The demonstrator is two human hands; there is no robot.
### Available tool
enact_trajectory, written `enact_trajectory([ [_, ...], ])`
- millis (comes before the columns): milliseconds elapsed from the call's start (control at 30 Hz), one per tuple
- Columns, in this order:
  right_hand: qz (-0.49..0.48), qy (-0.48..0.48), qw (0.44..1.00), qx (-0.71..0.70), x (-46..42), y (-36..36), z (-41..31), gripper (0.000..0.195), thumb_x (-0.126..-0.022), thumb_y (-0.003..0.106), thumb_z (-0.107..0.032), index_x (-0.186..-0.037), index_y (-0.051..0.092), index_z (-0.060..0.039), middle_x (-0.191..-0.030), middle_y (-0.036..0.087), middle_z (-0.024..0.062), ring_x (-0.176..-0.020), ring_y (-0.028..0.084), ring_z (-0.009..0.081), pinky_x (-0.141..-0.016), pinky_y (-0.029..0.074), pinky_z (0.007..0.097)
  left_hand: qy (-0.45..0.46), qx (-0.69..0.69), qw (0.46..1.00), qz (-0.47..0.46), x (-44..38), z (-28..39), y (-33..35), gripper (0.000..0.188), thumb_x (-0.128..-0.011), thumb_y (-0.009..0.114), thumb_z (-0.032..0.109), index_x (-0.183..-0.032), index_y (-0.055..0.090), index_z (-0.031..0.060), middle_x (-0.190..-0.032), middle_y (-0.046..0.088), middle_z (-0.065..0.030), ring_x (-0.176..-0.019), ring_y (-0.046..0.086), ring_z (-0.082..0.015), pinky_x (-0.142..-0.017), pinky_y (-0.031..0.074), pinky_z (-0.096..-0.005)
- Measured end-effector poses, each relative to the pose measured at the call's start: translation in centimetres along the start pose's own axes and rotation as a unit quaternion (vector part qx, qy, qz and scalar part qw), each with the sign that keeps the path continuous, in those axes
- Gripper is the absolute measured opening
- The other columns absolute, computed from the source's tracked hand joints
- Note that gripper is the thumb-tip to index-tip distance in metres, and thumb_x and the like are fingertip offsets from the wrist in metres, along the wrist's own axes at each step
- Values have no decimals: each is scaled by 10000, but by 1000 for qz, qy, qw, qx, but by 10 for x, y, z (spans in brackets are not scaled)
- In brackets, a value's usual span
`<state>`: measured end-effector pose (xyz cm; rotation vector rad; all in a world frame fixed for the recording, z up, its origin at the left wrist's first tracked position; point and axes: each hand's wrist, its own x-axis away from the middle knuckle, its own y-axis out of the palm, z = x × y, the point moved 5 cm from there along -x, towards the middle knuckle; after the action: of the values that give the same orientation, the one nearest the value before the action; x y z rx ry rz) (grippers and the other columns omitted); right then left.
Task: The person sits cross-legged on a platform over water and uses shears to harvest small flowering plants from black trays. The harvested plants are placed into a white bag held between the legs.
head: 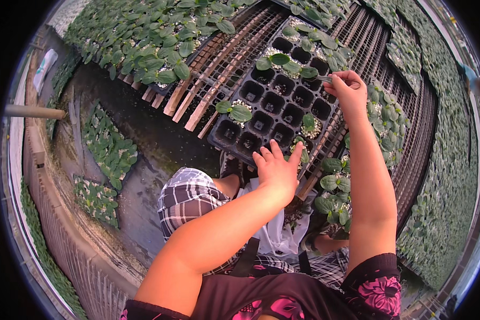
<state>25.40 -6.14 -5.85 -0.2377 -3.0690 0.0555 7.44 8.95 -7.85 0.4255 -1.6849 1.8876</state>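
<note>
A black plastic seedling tray (pixel 271 102) lies tilted before me, with many of its cells holding no seedling. Single broad-leaved seedlings (pixel 240 112) in white-flecked medium stand in a few cells, and more grow near its far end. My left hand (pixel 278 170) rests at the tray's near edge, fingers spread, beside a small seedling (pixel 300 150). In my right hand (pixel 347 90), above the tray's right side, is a slim metal tool (pixel 325 79), perhaps tweezers or small scissors; its tip is by a seedling's leaf (pixel 309 72).
Wooden slats (pixel 200 114) and black mesh support the tray. Dense seedling trays (pixel 144 48) lie at the upper left, and more seedlings (pixel 336 182) stand right of my left hand. Below the bench, further trays (pixel 108 148) sit on the ground. A white bag (pixel 284 232) hangs between my legs.
</note>
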Motion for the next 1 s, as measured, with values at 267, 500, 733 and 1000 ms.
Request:
enact_trajectory([
  [267,-12,95,967,235,-32,25,-11,93,-751,605,-74,-803,594,2,-754,635,67,-656,653,132,-572,550,237,5,-28,999,-15,1,-3,0,900,-797,632,448,-1460,45,285,-1430,223,-278,-1274,317,-429,-1025,221,-572],
  [500,25,141,989,-44,-33,23,55,104,-827,581,-38,-905,542,19,-874,620,128,-739,672,244,-658,585,316,4,-15,1000,-12,1,2,-8,913,-777,657,443,-1455,58,320,-1410,236,-302,-1260,334,-441,-1019,202,-610],
  [733,90,93,969,-210,-9,20,75,96,-852,599,-42,-910,547,13,-869,608,121,-763,663,283,-697,589,374,-4,-4,1000,-3,2,3,-8,922,-751,687,443,-1447,89,355,-1392,251,-319,-1247,337,-464,-1014,183,-635],
  [1000,81,62,962,-254,8,7,45,100,-849,605,-36,-913,553,20,-868,607,111,-748,663,271,-666,586,356,0,4,1000,-8,4,3,-10,904,-753,681,450,-1448,117,325,-1390,239,-328,-1262,308,-469,-1000,184,-653],
])
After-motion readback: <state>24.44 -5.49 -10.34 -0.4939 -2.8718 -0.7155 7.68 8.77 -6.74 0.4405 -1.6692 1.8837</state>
